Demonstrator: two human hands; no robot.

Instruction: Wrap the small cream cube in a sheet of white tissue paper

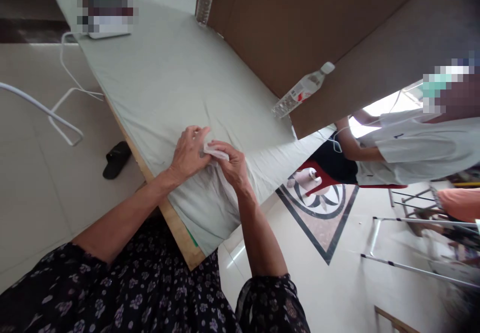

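A small, folded white piece (216,152), soft like tissue or thin cloth, is between my two hands just above the table. My right hand (234,165) pinches its right side, thumb below and fingers on top. With bent fingers, my left hand (190,152) closes on its left end; the fingertips partly hide that end. Under both hands lies a pale green tablecloth (150,78), wrinkled close to the near corner.
Large brown cardboard (285,28) stands along the table's right side, with one water bottle (302,90) leaning near its closer end and another bottle (206,0) farther back. A white device (108,25) with a cable sits far left. Someone in a white shirt (423,143) sits at right.
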